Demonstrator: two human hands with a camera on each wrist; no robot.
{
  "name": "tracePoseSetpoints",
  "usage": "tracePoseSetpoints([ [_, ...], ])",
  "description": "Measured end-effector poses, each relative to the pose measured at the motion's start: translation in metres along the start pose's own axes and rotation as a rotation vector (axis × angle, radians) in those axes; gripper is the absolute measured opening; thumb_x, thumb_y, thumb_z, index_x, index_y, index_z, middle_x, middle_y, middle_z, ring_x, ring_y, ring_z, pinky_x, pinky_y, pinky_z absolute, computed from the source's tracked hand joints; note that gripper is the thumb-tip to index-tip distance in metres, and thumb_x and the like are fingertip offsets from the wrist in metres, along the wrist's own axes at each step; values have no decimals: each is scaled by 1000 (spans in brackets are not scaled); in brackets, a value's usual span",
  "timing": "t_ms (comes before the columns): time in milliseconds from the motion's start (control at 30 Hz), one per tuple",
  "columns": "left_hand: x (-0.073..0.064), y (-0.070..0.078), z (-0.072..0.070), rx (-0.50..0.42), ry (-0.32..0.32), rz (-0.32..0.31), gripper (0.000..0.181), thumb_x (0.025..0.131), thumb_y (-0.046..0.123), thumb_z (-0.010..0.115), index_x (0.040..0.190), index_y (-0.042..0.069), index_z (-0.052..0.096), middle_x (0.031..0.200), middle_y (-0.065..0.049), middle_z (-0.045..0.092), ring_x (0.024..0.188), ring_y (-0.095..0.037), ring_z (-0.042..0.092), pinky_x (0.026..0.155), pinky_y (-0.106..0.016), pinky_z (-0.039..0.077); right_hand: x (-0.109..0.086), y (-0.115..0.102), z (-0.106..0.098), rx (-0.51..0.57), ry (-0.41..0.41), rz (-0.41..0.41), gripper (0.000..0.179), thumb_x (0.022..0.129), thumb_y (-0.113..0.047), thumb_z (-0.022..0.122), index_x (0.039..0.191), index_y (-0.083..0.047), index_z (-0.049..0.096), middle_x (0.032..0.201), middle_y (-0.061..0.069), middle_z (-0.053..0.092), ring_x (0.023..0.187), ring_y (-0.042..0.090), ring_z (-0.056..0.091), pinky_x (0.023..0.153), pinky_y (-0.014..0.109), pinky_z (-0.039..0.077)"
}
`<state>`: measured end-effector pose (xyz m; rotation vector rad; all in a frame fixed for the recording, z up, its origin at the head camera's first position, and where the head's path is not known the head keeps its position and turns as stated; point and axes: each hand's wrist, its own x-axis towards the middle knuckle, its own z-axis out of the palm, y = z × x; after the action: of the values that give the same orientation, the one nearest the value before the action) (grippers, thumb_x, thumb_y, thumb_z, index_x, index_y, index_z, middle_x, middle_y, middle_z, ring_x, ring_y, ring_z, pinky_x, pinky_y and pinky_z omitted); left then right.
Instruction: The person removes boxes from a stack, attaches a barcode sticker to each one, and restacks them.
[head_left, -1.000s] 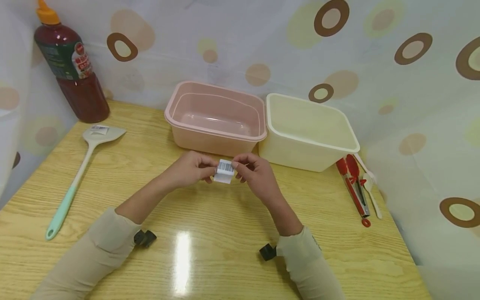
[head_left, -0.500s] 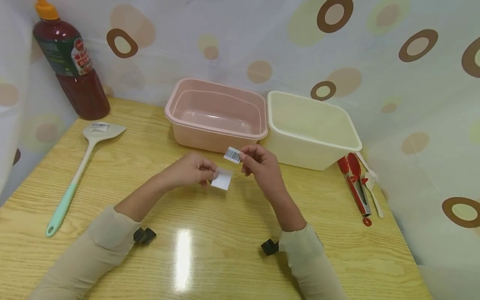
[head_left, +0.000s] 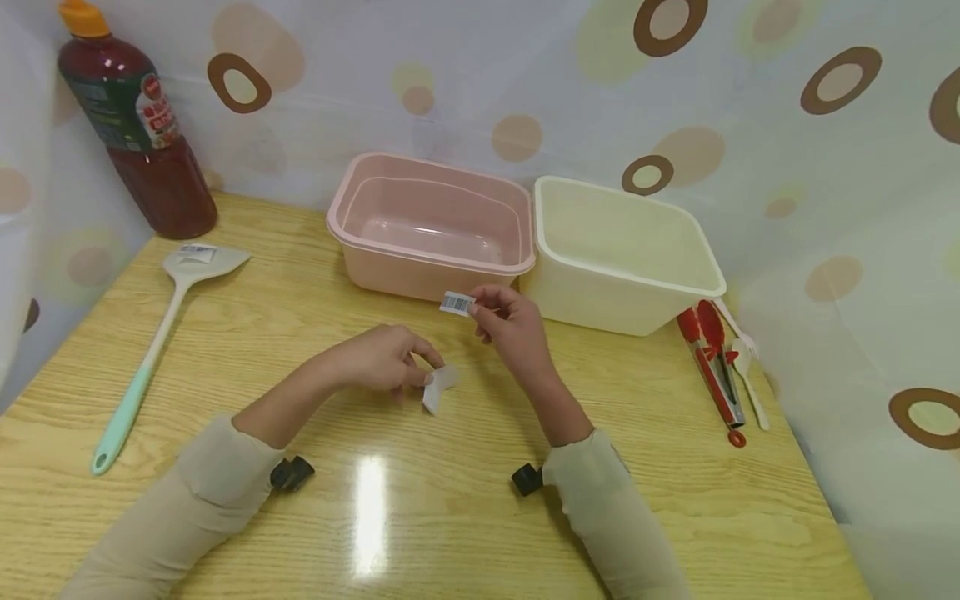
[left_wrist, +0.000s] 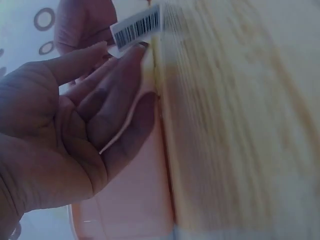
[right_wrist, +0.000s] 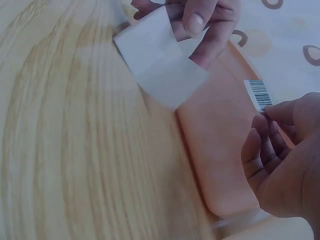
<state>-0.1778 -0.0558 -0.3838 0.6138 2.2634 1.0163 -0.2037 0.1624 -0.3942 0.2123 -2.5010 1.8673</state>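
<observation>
My right hand [head_left: 513, 325] pinches a small barcode sticker [head_left: 457, 303] by its right end, just in front of the pink bin [head_left: 427, 271]. Lower and to the left, my left hand [head_left: 386, 358] holds a creased white backing paper [head_left: 438, 388] near its thumb tip, above the table. The index finger stretches out over it. In the right wrist view the paper [right_wrist: 155, 60] looks bent, lying against the left fingers, and the sticker [right_wrist: 260, 94] stands out from the right fingertips. Little of the paper shows in the left wrist view.
Beside the pink bin stands a cream bin [head_left: 630, 250]. Red tongs [head_left: 712, 367], a spoon [head_left: 744, 362] and a fork [head_left: 733, 323] lie at the right. A turner [head_left: 165, 317] with a label lies left, below a sauce bottle [head_left: 142, 142].
The barcode sticker has come away from its backing paper and gone slightly up with my right hand. The paper has moved lower with my left hand and bent.
</observation>
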Motion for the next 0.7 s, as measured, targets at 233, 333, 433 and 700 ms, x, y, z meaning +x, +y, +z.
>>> tracePoseSetpoints([
  [233,-6,-3,-15,103,102,-10,39,101,36,62,132,13,67,103,-6,78,71,-18,72,66,-28,54,7,7,13,15,26,-18,14,94,-4,68,107,1,70,84,2,63,60,11,56,55,20,48],
  [333,-9,-4,-25,65,221,-13,38,101,38,61,129,13,69,103,-8,77,75,-22,72,64,-30,54,10,10,19,33,42,-29,15,93,-2,68,108,2,70,83,1,63,58,10,55,53,20,47],
  [433,-11,-5,-32,51,328,-18,34,100,39,61,123,15,72,102,-8,77,76,-23,73,64,-31,53,12,11,24,53,55,-38,19,92,-1,69,111,3,69,83,0,63,57,10,54,52,19,46],
  [700,-8,-8,-33,72,360,-14,33,100,41,61,121,18,74,93,-8,77,70,-17,68,59,-30,49,11,9,36,63,79,-50,21,89,4,70,110,4,67,82,4,66,60,16,56,50,19,46],
])
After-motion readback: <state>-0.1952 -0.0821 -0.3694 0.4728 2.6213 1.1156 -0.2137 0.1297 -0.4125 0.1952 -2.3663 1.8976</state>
